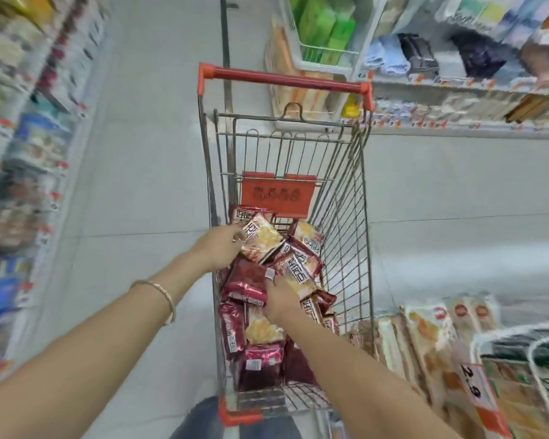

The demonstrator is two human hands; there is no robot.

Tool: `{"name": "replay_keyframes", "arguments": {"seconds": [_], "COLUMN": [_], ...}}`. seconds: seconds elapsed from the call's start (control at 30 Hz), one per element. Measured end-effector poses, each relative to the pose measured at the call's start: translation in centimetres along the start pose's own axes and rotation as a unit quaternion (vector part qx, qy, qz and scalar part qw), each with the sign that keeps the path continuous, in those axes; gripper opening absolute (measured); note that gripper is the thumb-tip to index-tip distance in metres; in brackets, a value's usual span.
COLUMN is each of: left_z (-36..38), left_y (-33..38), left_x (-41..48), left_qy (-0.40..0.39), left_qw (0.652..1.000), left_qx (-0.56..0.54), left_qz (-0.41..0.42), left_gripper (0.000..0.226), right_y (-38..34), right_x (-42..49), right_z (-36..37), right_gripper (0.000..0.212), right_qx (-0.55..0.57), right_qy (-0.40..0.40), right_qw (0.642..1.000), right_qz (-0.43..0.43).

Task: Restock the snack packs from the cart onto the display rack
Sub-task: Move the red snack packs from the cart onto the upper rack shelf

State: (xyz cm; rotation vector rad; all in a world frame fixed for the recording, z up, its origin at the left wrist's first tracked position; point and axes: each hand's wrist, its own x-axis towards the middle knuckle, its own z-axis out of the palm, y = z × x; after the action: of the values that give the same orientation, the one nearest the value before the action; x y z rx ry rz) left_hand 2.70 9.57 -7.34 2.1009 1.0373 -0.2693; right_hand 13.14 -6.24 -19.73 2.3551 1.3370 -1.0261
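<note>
Head view: snack packs heaped in the cart at twelve o'clock look light, crinkly and slippery, best taken by an edge, as the left grip pinches one at eleven; right grip rests among them, closure unclear.

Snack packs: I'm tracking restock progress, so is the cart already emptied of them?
No, many snack packs lie piled inside the wire basket of the cart.

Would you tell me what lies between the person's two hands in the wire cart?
A dark red foil snack pack, shown in the head view.
</note>
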Motion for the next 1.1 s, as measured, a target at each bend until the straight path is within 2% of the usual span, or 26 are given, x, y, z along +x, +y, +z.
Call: {"name": "replay_keyframes", "arguments": {"seconds": [0.1,0.2,0.27,0.33,0.37,0.43,0.5,0.57,0.6,0.63,0.67,0.7,0.73,0.77,0.8,0.83,0.87,0.93,0.97,1.03,1.1], "left_z": [1.8,3.0,3.2,3.1,3.0,2.9,3.7,4.8,5.4,5.9,6.2,6.6,7.0,7.3,7.4,7.4,7.2,6.5,6.1,5.4,4.9], "left_y": [-0.2,-0.6,-0.6,-0.2,0.1,1.0,1.5,1.8,2.0,2.1,2.3,2.5,2.4,2.1,1.8,1.3,1.1,0.7,0.7,0.8,1.0], "left_x": [2.0,3.3,3.8,4.1,4.1,3.9,3.9,3.9,4.1,4.3,4.3,4.4,4.5,4.6,4.6,4.8,4.9,4.9,4.9,4.8,4.5], "left_qy": [0.006,0.010,0.017,0.036,0.043,0.028,-0.034,-0.104,-0.115,-0.110,-0.092,-0.061,-0.017,0.031,0.071,0.101,0.123,0.156,0.169,0.188,0.194], "left_qw": [0.999,0.995,0.990,0.984,0.980,0.970,0.957,0.931,0.908,0.880,0.860,0.849,0.845,0.840,0.836,0.829,0.825,0.826,0.824,0.821,0.819], "left_qx": [-0.037,-0.087,-0.118,-0.146,-0.166,-0.219,-0.256,-0.313,-0.362,-0.419,-0.459,-0.480,-0.487,-0.485,-0.481,-0.482,-0.479,-0.469,-0.467,-0.468,-0.475], "left_qz": [-0.024,-0.054,-0.076,-0.093,-0.095,-0.103,-0.132,-0.158,-0.174,-0.194,-0.205,-0.210,-0.222,-0.240,-0.256,-0.266,-0.274,-0.272,-0.273,-0.268,-0.258], "left_gripper": [0.030,0.031,0.031,0.034,0.040,0.057,0.084,0.104,0.110,0.116,0.114,0.103,0.088,0.086,0.087,0.091,0.096,0.098,0.089,0.067,0.056], "right_y": [0.5,2.4,4.2,5.8,6.5,8.4,10.4,11.1,11.2,11.2,11.1,11.3,11.4,11.9,12.3,12.5,12.3,11.4,11.0,11.2,12.1], "right_x": [2.4,4.0,4.2,3.6,3.1,3.1,3.2,3.0,2.9,3.1,3.1,3.5,4.2,5.0,5.5,5.8,5.9,5.7,5.5,5.8,6.0], "right_z": [2.2,3.4,2.6,0.7,-0.7,-3.2,-5.7,-7.7,-8.5,-8.9,-9.1,-8.4,-7.4,-5.9,-4.5,-2.8,-1.2,0.9,1.4,2.0,1.9], "right_gripper": [0.087,0.092,0.081,0.068,0.058,0.044,0.055,0.042,0.037,0.042,0.052,0.059,0.057,0.050,0.041,0.042,0.053,0.089,0.096,0.082,0.063], "right_qx": [-0.065,-0.099,-0.038,0.112,0.216,0.418,0.504,0.589,0.629,0.660,0.678,0.680,0.648,0.563,0.440,0.346,0.292,0.304,0.318,0.300,0.286], "right_qy": [-0.012,0.045,0.071,0.096,0.104,0.082,0.027,-0.087,-0.148,-0.175,-0.178,-0.154,-0.100,-0.041,-0.023,-0.042,-0.071,-0.083,-0.070,-0.054,-0.039], "right_qw": [0.998,0.991,0.987,0.977,0.962,0.902,0.863,0.802,0.760,0.727,0.711,0.716,0.754,0.822,0.891,0.928,0.944,0.934,0.928,0.932,0.938], "right_qz": [-0.010,-0.075,-0.138,-0.154,-0.131,-0.066,-0.021,-0.049,-0.072,-0.077,-0.053,-0.022,0.028,0.079,0.112,0.127,0.138,0.168,0.181,0.197,0.194]}}
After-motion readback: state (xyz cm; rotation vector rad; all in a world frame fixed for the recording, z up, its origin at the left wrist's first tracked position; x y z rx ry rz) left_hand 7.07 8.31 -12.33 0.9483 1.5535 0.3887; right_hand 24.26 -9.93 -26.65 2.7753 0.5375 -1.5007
